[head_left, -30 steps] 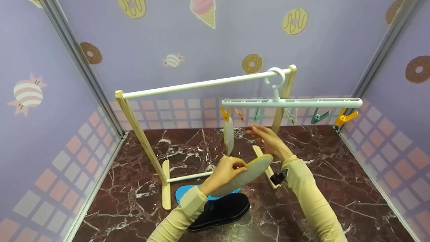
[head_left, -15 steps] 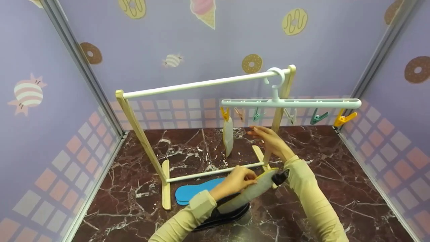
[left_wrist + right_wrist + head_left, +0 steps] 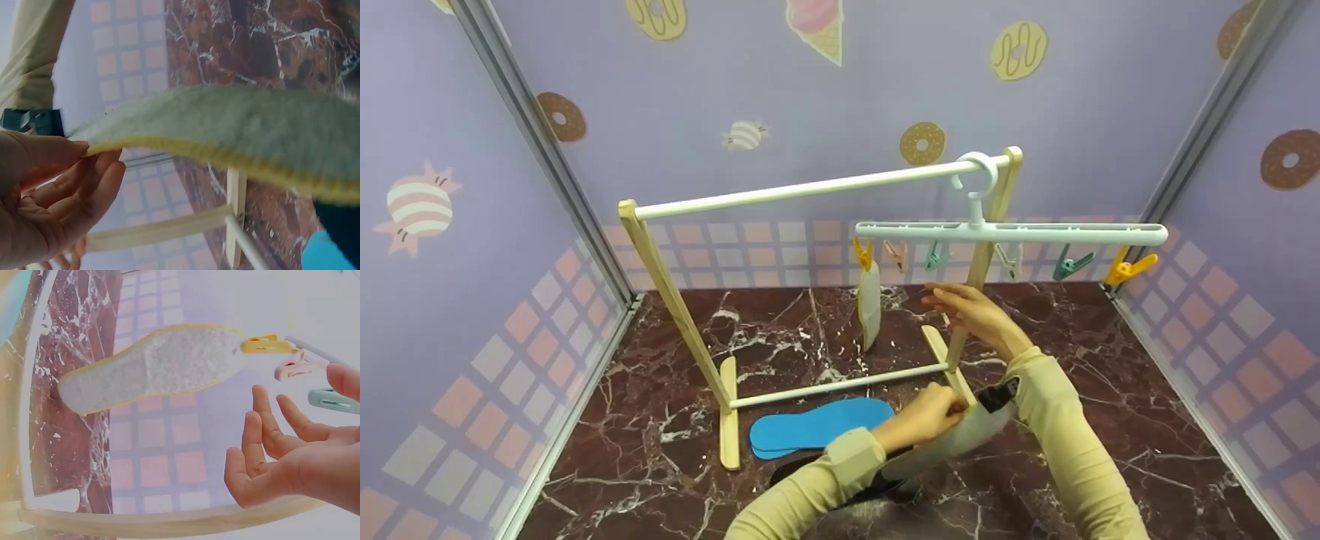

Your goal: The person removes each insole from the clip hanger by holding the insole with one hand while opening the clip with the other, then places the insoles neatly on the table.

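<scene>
My left hand (image 3: 926, 415) pinches the edge of a grey insole (image 3: 236, 124) with a yellow rim, thumb on one side and fingers on the other. In the head view this insole is blurred and partly behind the left hand and sleeve. My right hand (image 3: 975, 311) holds nothing; its fingers are spread and relaxed in the right wrist view, below the clips. A second grey insole (image 3: 152, 368) hangs from a yellow clip (image 3: 264, 344) at the left end of the white hanger (image 3: 1057, 234). Beside that clip are a pink clip (image 3: 295, 367) and a green clip (image 3: 332, 399).
The hanger hooks over the top bar of a wooden rack (image 3: 675, 315). Several more clips hang toward its right end, the last a yellow clip (image 3: 1129, 266). Blue insoles (image 3: 817, 426) lie stacked on the marbled table (image 3: 660, 480), near a black item mostly under the left sleeve.
My left hand has moved right and down, carrying the pinched insole with it and uncovering more of the blue insoles. The right hand has shifted slightly right and down.
</scene>
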Demonstrator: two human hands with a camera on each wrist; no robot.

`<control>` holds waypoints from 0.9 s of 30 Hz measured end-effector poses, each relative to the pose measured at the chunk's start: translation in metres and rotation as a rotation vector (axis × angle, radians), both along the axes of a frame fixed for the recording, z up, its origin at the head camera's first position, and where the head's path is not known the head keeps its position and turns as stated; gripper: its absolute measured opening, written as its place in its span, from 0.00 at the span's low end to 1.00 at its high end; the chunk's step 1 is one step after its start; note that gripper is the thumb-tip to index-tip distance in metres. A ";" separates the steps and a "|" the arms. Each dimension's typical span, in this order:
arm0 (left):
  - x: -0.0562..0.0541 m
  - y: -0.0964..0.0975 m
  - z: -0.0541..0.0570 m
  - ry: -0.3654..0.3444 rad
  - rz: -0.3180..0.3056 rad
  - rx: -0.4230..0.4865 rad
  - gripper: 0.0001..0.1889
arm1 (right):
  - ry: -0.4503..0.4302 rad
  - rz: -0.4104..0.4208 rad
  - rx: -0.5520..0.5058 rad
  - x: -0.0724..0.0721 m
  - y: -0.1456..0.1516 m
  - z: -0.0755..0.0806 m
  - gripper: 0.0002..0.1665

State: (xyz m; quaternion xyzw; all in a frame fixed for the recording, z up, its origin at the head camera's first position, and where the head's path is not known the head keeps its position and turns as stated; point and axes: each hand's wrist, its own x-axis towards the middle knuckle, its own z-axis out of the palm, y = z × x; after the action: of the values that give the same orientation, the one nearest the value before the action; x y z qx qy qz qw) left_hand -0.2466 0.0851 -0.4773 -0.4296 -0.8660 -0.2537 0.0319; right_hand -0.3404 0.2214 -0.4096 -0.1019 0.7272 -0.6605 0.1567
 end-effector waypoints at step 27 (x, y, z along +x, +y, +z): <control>0.014 0.084 -0.041 0.206 0.059 0.009 0.09 | 0.019 -0.017 -0.016 0.000 0.017 0.012 0.34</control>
State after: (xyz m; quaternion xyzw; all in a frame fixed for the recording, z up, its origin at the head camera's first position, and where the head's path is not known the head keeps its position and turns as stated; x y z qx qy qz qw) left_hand -0.2327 0.1689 -0.5182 -0.4278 -0.8692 -0.2110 0.1301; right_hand -0.3408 0.2380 -0.3975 -0.1033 0.7241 -0.6666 0.1433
